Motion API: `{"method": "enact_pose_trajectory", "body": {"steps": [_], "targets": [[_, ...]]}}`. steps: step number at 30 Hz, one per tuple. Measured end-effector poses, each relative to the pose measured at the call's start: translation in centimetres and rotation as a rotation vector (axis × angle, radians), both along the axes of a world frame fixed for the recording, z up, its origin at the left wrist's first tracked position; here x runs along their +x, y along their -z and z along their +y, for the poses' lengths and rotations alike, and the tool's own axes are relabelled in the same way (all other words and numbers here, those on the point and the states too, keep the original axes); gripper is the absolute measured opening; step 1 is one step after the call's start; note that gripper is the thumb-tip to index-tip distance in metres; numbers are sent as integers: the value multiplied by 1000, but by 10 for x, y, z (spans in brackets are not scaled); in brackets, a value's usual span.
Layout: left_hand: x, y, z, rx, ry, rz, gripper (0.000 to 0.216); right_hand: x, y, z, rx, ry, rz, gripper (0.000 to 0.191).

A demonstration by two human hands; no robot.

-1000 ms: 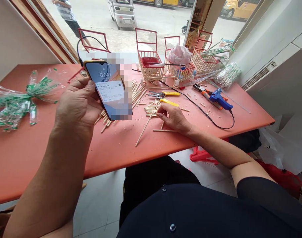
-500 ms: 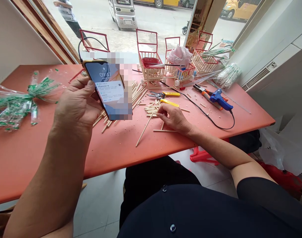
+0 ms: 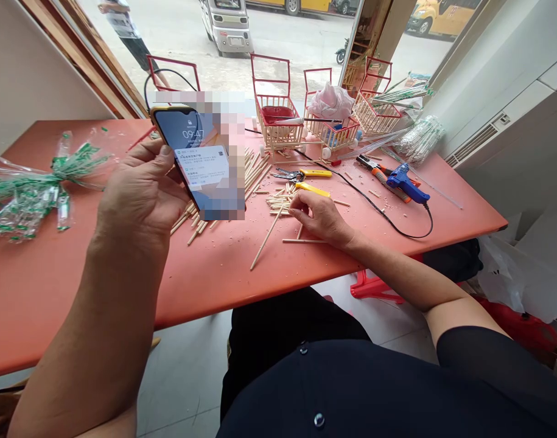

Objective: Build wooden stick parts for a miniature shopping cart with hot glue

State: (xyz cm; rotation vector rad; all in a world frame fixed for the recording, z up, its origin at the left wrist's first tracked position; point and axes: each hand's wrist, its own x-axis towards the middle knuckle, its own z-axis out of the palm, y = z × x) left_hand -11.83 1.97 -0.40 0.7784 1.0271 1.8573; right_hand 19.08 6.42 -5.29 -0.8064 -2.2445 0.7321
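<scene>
My left hand (image 3: 143, 182) is closed around a smartphone (image 3: 198, 164), tilted upright above the table. Its lit screen reads 09:47 with message boxes below; part of it is blurred out. Resting on the table, my right hand (image 3: 321, 216) has its fingers curled, thumb near the index finger. Whatever they may hold is hidden. Beside its fingertips lie a long wooden stick (image 3: 265, 242) and a pile of short cut sticks (image 3: 278, 202). Just behind that hand are wire-cutting pliers (image 3: 301, 176) with yellow handles. Longer sticks (image 3: 255, 173) lie partly behind the phone.
Small stick-built carts (image 3: 278, 131) with red handles line the back. A blue glue gun (image 3: 408, 182) with a black cable lies to the right. Plastic-wrapped bundles are at left (image 3: 36, 194) and at right (image 3: 419, 140). The orange table (image 3: 205, 267) has its front edge near my body.
The phone has tilted slightly and its top has come up a little in my left hand. My right hand has not visibly moved.
</scene>
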Motion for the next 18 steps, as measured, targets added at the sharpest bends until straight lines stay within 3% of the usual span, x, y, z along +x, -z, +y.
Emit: {"method": "enact_pose_trajectory", "body": {"steps": [18], "targets": [[5,-4,-1,-27,-38,-2,15,0,-3,-1,-23,12,-18,13]]}}
